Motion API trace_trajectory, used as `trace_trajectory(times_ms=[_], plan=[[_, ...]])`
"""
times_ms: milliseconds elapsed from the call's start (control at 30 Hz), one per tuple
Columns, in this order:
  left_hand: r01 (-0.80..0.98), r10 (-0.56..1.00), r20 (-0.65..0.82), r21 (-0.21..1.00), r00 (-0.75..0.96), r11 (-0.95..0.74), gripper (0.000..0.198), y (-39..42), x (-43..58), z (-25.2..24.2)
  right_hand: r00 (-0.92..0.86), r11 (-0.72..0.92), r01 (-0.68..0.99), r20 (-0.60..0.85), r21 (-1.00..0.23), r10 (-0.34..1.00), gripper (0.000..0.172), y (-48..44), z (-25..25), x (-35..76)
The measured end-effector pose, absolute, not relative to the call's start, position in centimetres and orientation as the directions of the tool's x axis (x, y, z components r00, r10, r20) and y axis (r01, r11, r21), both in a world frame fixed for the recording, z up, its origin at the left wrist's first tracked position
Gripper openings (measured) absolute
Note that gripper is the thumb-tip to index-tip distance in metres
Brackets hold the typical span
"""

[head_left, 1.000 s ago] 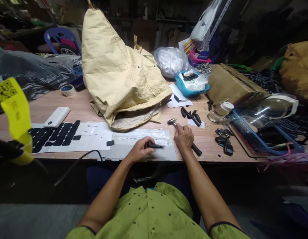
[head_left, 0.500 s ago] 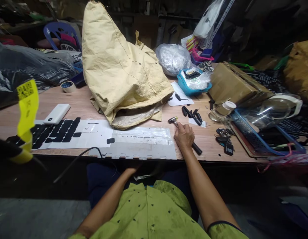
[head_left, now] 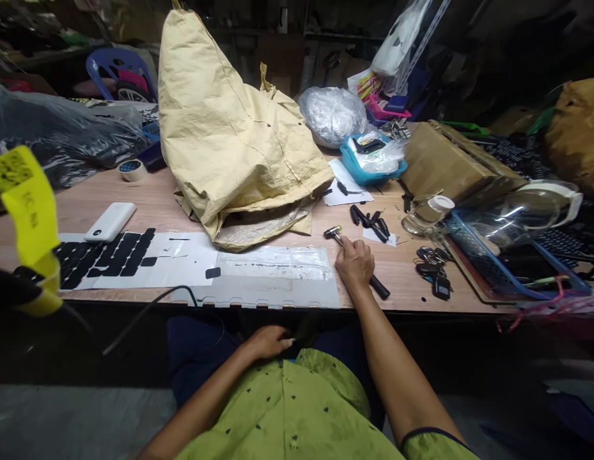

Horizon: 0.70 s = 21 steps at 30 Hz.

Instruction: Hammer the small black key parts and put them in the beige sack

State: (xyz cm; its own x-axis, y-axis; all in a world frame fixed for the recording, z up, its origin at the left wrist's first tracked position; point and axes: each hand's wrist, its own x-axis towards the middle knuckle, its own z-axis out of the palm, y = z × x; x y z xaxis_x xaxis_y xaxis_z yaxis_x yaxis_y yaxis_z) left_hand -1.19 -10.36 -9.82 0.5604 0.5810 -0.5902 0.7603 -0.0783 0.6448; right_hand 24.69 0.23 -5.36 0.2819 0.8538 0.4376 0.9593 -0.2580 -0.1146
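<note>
My right hand rests on the wooden table, closed around the black handle of a small hammer whose metal head points away from me. My left hand is below the table edge, over my lap, fingers pinched on a thin dark piece that I cannot make out. In front of me lie a clear plastic sheet and a white sheet carrying several black pads.
A big tan paper sack stands mid-table. A white power bank, a tape roll, black small parts, keys, a blue tray, a cardboard box and a glass jar lie around. A yellow tag hangs at left.
My left hand has left the tabletop, carrying the thin black piece down under the table edge to my lap. My right hand has stayed on the hammer.
</note>
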Motion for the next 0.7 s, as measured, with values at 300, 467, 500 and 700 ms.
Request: trace_trajectory(times_ms=[300,467,500,700], plan=[[0.270,0.694,-0.145,0.960,0.705,-0.074,0.039,-2.8,-2.0,2.4,0.272,-0.244,0.962,0.446,-0.119,0.853,0.038,0.2,-5.4,24.8],[0.695,0.996,0.044,0.718,-0.080,0.024,0.028,6.4,-2.6,1.4,0.273,-0.246,0.962,0.414,-0.119,0.868,0.037,0.1,-5.0,24.4],[0.757,0.978,0.064,0.644,-0.198,0.112,0.029,7.7,-2.8,1.0,0.275,-0.248,0.962,0.403,-0.119,0.873,0.038,0.1,-4.9,24.3],[0.831,0.896,0.124,0.444,-0.427,0.335,0.051,11.0,-3.5,-0.2,0.276,-0.248,0.961,0.365,-0.123,0.889,0.039,-0.3,-4.4,23.9]])
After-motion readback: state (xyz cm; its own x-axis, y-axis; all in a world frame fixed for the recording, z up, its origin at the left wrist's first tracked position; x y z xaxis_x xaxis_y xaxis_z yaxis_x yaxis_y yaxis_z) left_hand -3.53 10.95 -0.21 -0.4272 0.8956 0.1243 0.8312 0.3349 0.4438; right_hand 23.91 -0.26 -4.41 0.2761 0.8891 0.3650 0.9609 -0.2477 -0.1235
